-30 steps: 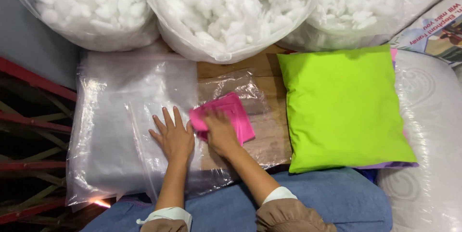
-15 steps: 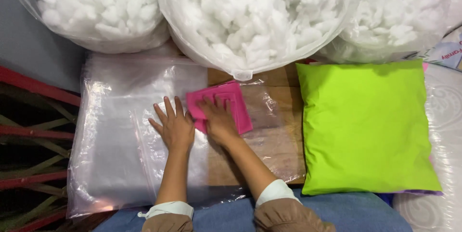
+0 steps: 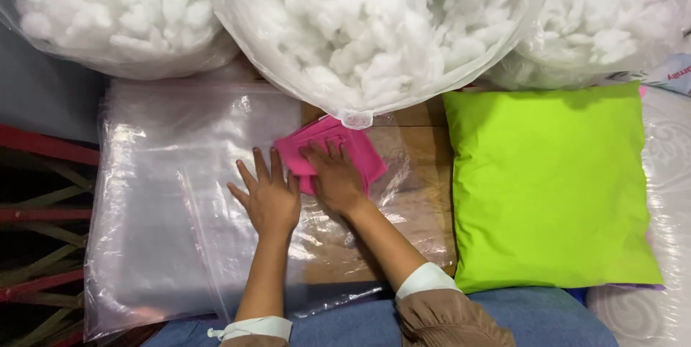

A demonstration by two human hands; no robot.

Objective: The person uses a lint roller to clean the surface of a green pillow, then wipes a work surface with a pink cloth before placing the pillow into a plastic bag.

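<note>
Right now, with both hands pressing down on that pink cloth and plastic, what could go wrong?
1. The right hand on the pink cloth may bunch its folds.
2. The clear plastic bag under the left hand looks slippery and could slide.
3. The stuffing bag overhangs the cloth and might snag.

- Folded cloth (image 3: 338, 154): bright pink, plain.
- Pillow (image 3: 547, 185): lime green, solid, no pattern.
- Stuffing (image 3: 374, 16) in big bags: white, fluffy clumps.
- Plastic bags (image 3: 180, 217): clear, glossy with white glare streaks.
- Surface (image 3: 425, 145): brown wood.
- Sleeve cuffs (image 3: 425, 280): white over tan-brown fabric.
- Lap: blue denim.
- Frame bars (image 3: 43, 147) at the left side: red against dark.
- Mattress (image 3: 666, 152) at the right side: white, faint swirl quilting.
</note>
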